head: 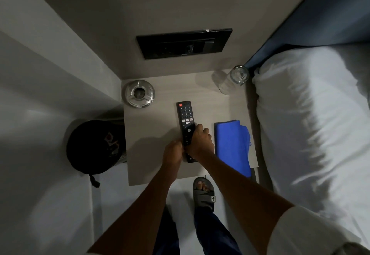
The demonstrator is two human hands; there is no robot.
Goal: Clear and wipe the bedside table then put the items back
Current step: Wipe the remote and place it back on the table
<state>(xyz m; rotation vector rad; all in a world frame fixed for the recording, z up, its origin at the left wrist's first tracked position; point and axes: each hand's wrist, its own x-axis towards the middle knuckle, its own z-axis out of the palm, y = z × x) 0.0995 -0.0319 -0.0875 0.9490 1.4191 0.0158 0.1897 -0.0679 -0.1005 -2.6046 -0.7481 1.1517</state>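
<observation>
Both hands, left (173, 151) and right (200, 140), are closed on the remote (185, 122) lying mid-table (152, 166). Ashtray (139, 94), glass (234, 78), cloth (232, 144) sit there: clearing or putting back, can't tell

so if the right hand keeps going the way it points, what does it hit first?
Nothing on the table, it seems. The right hand, gripping the remote, points toward the back wall; glass sits off to its right. Depth unclear.

Both hands, left (173, 151) and right (201, 141), grip long black button remote (186, 122) on pale wood-grain counter (152, 126); folded blue cloth (232, 146) beside, round glass ashtray (139, 94) and clear drinking glass (234, 79) behind.
</observation>
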